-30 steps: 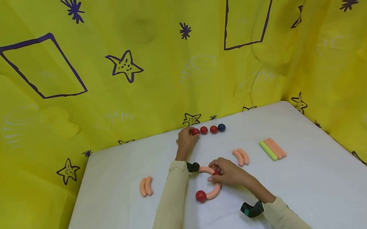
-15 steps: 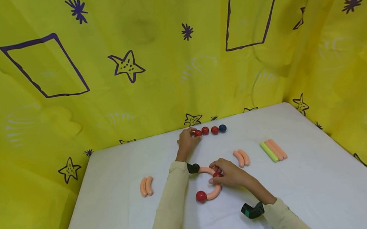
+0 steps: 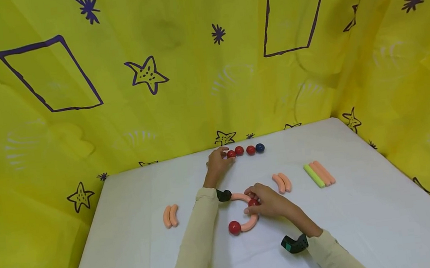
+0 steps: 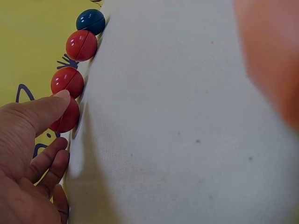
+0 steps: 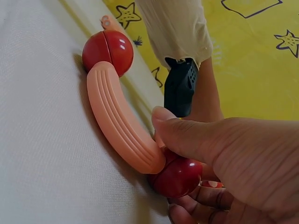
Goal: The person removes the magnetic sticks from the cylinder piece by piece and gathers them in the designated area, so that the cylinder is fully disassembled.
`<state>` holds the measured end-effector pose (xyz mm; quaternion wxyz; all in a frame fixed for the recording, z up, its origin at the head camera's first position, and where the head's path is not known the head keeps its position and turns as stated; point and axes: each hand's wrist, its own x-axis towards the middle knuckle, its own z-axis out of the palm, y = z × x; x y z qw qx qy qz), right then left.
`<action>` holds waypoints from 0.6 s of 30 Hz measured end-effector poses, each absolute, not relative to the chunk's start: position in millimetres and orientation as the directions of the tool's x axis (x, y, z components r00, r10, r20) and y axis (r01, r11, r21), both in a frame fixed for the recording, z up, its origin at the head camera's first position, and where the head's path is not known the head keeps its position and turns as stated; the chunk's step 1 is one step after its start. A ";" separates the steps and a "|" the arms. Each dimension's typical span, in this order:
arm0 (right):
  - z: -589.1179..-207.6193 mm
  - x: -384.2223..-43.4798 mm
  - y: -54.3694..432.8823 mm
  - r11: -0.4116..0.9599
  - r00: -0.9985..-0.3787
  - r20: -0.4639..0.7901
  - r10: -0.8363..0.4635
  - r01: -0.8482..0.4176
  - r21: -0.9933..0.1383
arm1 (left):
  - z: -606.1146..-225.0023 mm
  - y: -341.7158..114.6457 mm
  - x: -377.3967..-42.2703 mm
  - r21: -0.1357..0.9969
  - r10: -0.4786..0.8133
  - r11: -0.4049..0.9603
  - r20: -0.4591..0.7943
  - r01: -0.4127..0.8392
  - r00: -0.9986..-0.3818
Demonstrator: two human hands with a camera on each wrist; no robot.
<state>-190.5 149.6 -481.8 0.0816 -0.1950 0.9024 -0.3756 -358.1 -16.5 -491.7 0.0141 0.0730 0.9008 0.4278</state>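
At the back edge of the table, my left hand (image 3: 218, 164) holds a red ball (image 4: 68, 116) between thumb and fingers, at the left end of a row. Two more red balls (image 4: 67, 82) and a blue ball (image 4: 90, 21) continue that row. Nearer the middle, my right hand (image 3: 271, 202) grips another red ball (image 5: 180, 177) where two curved orange sticks meet. The lower curved stick (image 5: 119, 119), ridged along its length, runs to a red ball (image 3: 234, 227) at its other end. The upper curved stick (image 3: 239, 196) reaches toward the left wrist's camera.
Two curved orange sticks (image 3: 170, 216) lie to the left, and another pair (image 3: 282, 183) to the right. Farther right lie a green straight stick (image 3: 314, 176) and two orange straight sticks (image 3: 322, 173). A yellow patterned curtain (image 3: 180, 107) hangs behind the white table (image 3: 364, 205).
My left hand has shifted its red ball slightly to the right, closer to the neighbouring red ball. My right hand keeps its grip in nearly the same place.
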 end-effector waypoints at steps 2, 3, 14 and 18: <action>-481.8 -191.2 149.4 0.638 -0.909 -0.010 -0.416 -0.284 -0.715 | -490.1 -18.7 -356.5 0.782 0.152 0.611 0.035 0.122 -0.988; -482.0 -191.7 149.4 0.634 -0.908 -0.013 -0.420 -0.283 -0.719 | -489.6 -20.2 -355.4 0.786 0.156 0.605 0.037 0.125 -0.987; -474.6 -190.6 141.8 0.763 -0.932 -0.114 -0.345 -0.208 -0.612 | -490.0 -45.4 -347.0 0.853 0.184 0.515 -0.014 0.084 -0.983; -469.5 -188.0 140.7 0.777 -0.935 -0.123 -0.332 -0.197 -0.598 | -489.0 -52.1 -340.6 0.829 0.230 0.553 -0.054 0.084 -0.972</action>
